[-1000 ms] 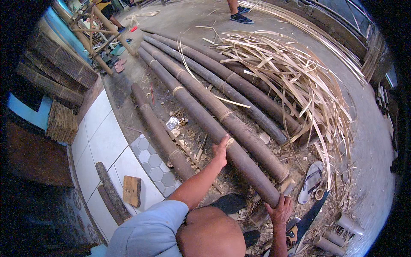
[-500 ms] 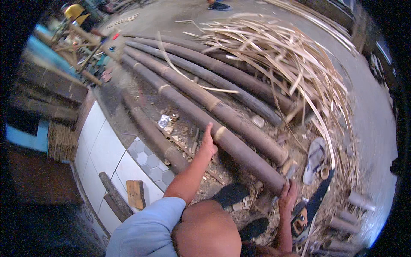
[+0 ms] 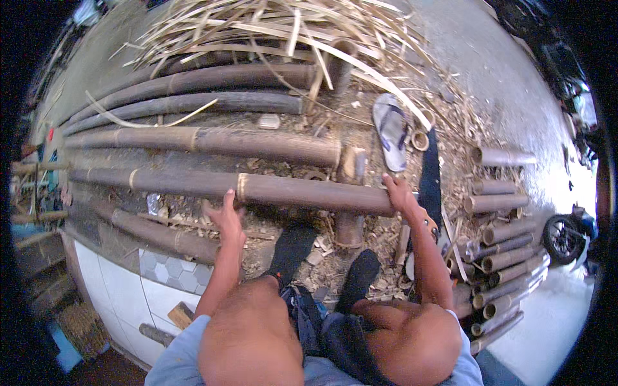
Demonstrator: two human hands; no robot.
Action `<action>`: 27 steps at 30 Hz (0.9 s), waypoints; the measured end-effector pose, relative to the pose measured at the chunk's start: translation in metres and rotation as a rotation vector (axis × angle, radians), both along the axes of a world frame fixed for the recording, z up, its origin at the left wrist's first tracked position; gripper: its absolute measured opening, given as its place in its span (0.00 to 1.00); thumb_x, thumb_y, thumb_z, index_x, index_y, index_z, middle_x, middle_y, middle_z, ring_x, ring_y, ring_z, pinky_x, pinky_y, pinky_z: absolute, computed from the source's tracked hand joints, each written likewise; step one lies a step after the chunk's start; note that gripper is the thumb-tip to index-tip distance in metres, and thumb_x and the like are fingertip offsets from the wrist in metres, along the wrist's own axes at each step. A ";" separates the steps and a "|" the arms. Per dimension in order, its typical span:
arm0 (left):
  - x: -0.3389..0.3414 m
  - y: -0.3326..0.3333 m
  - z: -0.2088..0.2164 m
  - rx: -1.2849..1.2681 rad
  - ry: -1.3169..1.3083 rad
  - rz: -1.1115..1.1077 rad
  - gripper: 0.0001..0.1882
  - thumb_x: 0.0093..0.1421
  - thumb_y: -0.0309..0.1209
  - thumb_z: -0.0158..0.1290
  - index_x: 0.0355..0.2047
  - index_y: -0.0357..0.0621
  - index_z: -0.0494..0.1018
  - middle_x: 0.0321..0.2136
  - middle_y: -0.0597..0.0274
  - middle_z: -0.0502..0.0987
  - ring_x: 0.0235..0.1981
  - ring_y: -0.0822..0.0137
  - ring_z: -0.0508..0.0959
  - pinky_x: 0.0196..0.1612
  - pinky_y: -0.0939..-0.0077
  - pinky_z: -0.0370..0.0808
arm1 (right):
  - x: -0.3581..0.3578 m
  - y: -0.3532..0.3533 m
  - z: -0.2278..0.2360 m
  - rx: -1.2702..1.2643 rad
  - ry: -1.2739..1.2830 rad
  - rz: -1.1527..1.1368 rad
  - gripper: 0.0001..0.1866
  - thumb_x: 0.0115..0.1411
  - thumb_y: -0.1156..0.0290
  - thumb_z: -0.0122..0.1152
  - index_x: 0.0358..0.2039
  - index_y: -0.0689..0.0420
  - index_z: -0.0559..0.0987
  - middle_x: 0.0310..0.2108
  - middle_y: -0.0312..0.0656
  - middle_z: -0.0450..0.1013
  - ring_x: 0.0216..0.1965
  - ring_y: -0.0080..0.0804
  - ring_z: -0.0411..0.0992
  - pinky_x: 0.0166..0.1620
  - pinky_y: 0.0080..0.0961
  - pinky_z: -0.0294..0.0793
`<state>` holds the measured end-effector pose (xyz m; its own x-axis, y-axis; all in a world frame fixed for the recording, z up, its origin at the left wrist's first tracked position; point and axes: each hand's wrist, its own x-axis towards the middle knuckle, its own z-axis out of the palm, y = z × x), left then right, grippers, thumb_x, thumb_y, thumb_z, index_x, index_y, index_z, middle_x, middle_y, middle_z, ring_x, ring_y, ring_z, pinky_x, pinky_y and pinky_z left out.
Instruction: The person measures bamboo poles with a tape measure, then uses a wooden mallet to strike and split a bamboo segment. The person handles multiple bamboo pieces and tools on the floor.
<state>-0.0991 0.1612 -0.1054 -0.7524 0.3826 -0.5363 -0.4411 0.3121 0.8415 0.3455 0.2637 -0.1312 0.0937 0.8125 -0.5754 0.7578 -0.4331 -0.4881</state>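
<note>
1. I see the bamboo pole (image 3: pixel 315 192) running from my right hand (image 3: pixel 400 194) leftward past my left hand (image 3: pixel 226 217).
2. The right clasps its end.
3. The left touches its near side; grip unclear.

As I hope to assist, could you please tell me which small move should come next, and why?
Perhaps the left hand should steady the long, round, dark-brown bamboo pole more firmly: it touches the near side by a pale ring, the right hand grasps the end, and the pole crosses over a short brown bamboo log, where it could roll.
</note>
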 end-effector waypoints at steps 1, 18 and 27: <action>0.003 -0.002 0.009 -0.061 0.362 -0.186 0.48 0.50 0.40 0.71 0.68 0.48 0.56 0.63 0.47 0.60 0.61 0.47 0.65 0.64 0.43 0.60 | -0.002 -0.005 0.001 0.025 0.032 -0.064 0.32 0.68 0.45 0.48 0.46 0.67 0.79 0.48 0.64 0.76 0.53 0.60 0.73 0.57 0.44 0.68; -0.027 0.132 0.028 -0.412 0.943 -2.197 0.50 0.34 0.70 0.66 0.50 0.47 0.78 0.41 0.47 0.82 0.44 0.48 0.82 0.48 0.50 0.76 | -0.014 -0.073 0.016 0.435 0.148 -0.254 0.32 0.71 0.47 0.47 0.55 0.68 0.74 0.53 0.61 0.74 0.55 0.56 0.72 0.59 0.39 0.68; 0.011 0.076 0.017 -0.126 1.280 -2.029 0.54 0.39 0.73 0.62 0.58 0.47 0.70 0.47 0.46 0.77 0.52 0.45 0.76 0.55 0.44 0.71 | 0.021 -0.078 -0.035 0.349 0.032 -0.213 0.29 0.75 0.55 0.36 0.54 0.69 0.76 0.55 0.63 0.72 0.58 0.58 0.69 0.63 0.41 0.65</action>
